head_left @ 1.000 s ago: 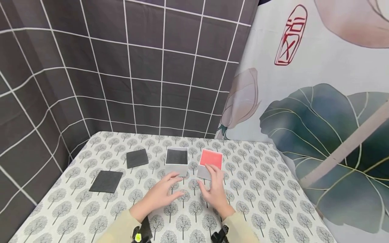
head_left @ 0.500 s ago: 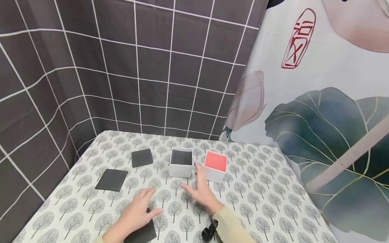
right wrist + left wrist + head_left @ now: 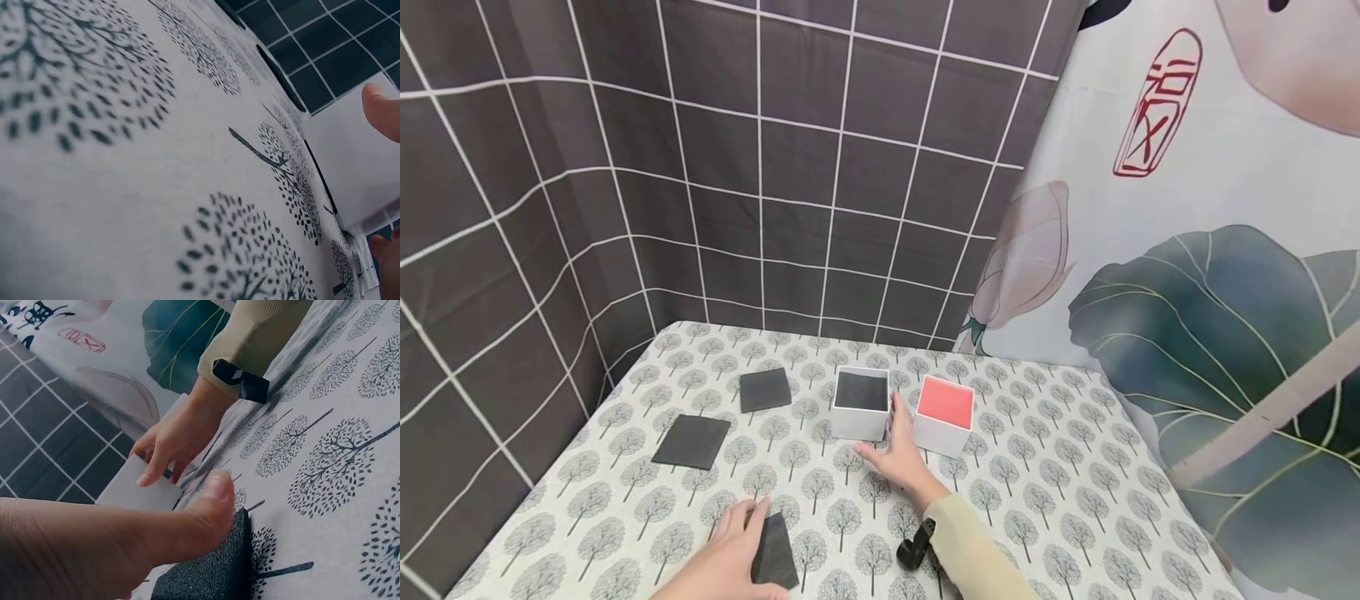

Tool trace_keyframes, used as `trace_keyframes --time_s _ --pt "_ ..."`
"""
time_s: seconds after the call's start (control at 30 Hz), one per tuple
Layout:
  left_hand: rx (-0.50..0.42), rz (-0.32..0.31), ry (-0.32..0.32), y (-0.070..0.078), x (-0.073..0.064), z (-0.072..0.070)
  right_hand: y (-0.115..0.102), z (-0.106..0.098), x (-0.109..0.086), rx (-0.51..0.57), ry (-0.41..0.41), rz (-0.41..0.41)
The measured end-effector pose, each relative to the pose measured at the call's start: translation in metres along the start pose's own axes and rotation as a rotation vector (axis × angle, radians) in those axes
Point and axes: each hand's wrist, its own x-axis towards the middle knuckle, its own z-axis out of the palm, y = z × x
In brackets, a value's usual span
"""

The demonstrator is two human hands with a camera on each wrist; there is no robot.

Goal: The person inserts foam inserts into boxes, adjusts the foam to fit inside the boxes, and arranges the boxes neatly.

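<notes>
Your left hand (image 3: 733, 550) is at the bottom of the head view, left of centre, around the upper left of a black square piece (image 3: 777, 554); its grip is spread, the thumb stretched out straight on the near side. In the left wrist view that thumb crosses the middle of the frame, with the piece partly hidden below it, and you cannot tell whether the fingers touch it. Your right hand (image 3: 901, 454) is just below the centre right of the head view, its grip spread around the near right corner of the black-lined white box (image 3: 859, 425). Its thumb is in front of the box and its fingers reach into the gap beside the red-lined white box (image 3: 942, 437); you cannot tell how firmly it touches either one. Two more black pieces lie left of the boxes: the far square (image 3: 765, 390) near the middle and the near square (image 3: 692, 442) lower and further left. All this is on the counter (image 3: 1075, 500), spread with tree-print cloth. A black device (image 3: 912, 552) sits at your right wrist, by the beige sleeve (image 3: 973, 546). Behind hang a dark gridded curtain (image 3: 797, 217) and, at right, a white lotus-print cloth (image 3: 1082, 125).
</notes>
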Motion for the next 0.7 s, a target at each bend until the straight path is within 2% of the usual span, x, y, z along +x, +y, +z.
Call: trace_keyframes --time_s 0.17,0.27,0.4,0.6,0.7 --pt "0.027 -0.011 -0.084 -0.009 -0.002 -0.002 0.007 0.002 0.010 0.004 0.008 0.002" --pt "0.034 -0.023 -0.125 -0.013 -0.003 -0.005 0.010 0.004 0.014 -0.012 0.015 0.039" --pt "0.037 -0.017 -0.128 -0.015 -0.001 -0.005 0.013 0.006 0.019 -0.017 0.018 0.098" --pt "0.054 0.036 -0.109 -0.017 0.002 -0.004 0.016 0.009 0.026 -0.019 0.036 0.127" --pt "0.061 0.041 -0.094 -0.017 0.001 -0.004 0.017 0.009 0.030 0.011 0.048 0.137"
